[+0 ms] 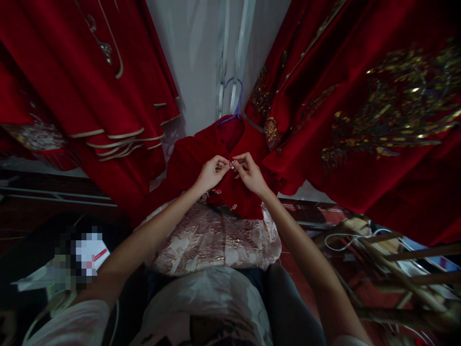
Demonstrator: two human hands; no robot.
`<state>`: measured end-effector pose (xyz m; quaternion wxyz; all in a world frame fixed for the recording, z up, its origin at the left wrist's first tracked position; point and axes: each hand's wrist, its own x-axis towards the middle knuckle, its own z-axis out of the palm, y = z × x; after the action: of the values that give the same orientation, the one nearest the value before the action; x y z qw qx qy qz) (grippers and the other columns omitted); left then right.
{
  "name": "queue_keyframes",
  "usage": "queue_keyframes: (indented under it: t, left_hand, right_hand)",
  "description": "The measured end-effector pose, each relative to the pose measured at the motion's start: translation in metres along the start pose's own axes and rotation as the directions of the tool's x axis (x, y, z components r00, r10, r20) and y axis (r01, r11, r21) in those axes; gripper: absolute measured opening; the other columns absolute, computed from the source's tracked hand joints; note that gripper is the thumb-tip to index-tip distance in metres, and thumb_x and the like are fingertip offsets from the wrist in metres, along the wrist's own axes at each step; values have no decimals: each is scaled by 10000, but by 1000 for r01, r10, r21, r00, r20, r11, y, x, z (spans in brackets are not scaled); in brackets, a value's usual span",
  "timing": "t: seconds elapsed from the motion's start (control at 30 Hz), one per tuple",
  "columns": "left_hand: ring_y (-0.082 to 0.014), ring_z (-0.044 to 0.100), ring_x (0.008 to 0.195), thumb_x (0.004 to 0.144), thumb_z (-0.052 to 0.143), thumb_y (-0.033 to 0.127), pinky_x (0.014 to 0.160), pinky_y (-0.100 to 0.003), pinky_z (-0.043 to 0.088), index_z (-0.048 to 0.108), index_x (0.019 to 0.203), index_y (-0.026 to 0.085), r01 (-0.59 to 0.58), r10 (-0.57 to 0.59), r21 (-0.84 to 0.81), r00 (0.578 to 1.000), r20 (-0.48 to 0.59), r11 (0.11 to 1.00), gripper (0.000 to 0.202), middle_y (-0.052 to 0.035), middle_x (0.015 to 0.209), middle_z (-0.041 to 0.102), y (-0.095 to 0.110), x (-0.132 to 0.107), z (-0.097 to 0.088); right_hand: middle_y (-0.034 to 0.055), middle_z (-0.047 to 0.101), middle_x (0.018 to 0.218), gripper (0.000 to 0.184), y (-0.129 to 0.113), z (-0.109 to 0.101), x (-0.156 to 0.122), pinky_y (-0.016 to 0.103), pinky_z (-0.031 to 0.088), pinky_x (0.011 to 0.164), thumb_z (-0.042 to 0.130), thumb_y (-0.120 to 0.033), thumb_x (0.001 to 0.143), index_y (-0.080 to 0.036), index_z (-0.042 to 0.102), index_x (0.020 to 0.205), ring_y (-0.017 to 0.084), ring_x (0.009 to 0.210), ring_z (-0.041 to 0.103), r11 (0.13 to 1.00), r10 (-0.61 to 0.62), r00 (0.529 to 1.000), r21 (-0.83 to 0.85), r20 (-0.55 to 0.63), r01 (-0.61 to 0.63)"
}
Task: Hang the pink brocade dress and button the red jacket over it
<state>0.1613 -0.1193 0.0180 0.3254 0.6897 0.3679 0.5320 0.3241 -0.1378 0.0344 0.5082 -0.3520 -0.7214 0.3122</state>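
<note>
A red jacket [248, 192] hangs in front of me on a purple hanger [238, 103], its collar at the top and its lower part spread toward my lap. My left hand [213, 172] and my right hand [250, 174] meet at its front, fingertips pinched on either side of a small beaded fastener [232, 164] with pale, pearl-like beads. The fingers partly cover it, and its exact form is too small to tell. Lower on the front are similar beaded pieces [234, 207]. A shiny pinkish brocade cloth [216, 235] lies over my lap, below the jacket.
Red garments with pale piping [122, 110] hang at the left. More red garments with gold sequins [396, 105] crowd the right. Metal rails [226, 57] run up the pale wall. A wooden rack [406, 274] with a white cable [338, 242] stands low at the right.
</note>
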Motion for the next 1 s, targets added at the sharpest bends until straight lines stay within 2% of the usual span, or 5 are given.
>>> queue_keyframes:
  t: [0.2, 0.37, 0.53, 1.0]
  left_hand:
    - [-100, 594, 689, 776, 634, 282, 613, -205, 457, 580, 844, 161, 6, -6, 3, 1000, 0, 1000, 150, -19, 783, 641, 2, -1, 1]
    - [-94, 541, 652, 780, 635, 296, 583, -201, 439, 602, 828, 166, -59, 63, 93, 997, -36, 994, 142, -5, 743, 602, 0, -1, 1]
    - [-104, 569, 702, 780, 636, 279, 629, -215, 471, 623, 853, 165, -93, 99, 117, 994, -48, 989, 137, -27, 816, 633, -2, -1, 1]
    - [-107, 566, 696, 811, 596, 266, 631, -222, 450, 641, 823, 169, -125, 125, 270, 992, 17, 955, 108, -13, 782, 617, 11, -8, 5]
  right_hand:
    - [23, 570, 962, 300, 0, -1, -1, 226, 566, 511, 521, -483, 864, -236, 490, 1031, 115, 726, 574, 1000, 3, 1000, -8, -4, -3]
    - [25, 570, 969, 300, 0, 0, -1, 217, 565, 508, 523, -480, 865, -233, 490, 1031, 113, 730, 575, 1000, 6, 1000, -3, -1, -6]
    - [24, 567, 970, 290, 2, 1, 0, 207, 556, 494, 529, -462, 866, -228, 493, 1033, 106, 718, 582, 1000, 7, 1000, 4, -5, -7]
    - [20, 559, 964, 259, 4, 1, -3, 211, 558, 500, 521, -430, 881, -229, 495, 1042, 109, 728, 595, 1000, 4, 1000, 20, -3, -4]
